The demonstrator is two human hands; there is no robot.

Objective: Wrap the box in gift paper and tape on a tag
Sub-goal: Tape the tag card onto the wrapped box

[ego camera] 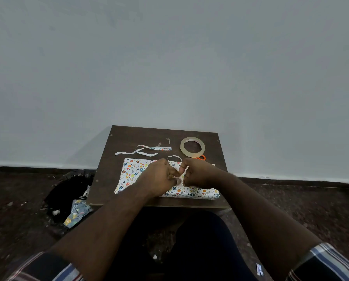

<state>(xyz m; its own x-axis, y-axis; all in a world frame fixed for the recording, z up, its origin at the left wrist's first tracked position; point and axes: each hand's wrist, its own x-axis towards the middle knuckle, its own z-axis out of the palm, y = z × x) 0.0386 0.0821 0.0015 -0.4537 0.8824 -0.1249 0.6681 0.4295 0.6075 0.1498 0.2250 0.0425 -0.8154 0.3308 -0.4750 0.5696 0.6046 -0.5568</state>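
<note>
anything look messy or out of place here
Yes: paper offcuts lie loose on the table behind the wrapped box, and crumpled gift paper sits on the floor by the black bin bag.

person: bare forearms; left sleeve (pixel 54 268) at 7 o'clock, rolled, plaid in dark navy, white, blue and red stripes; right sleeve (pixel 329 262) at 5 o'clock, same plaid; dark trousers (pixel 206 244) at 6 o'clock.
</note>
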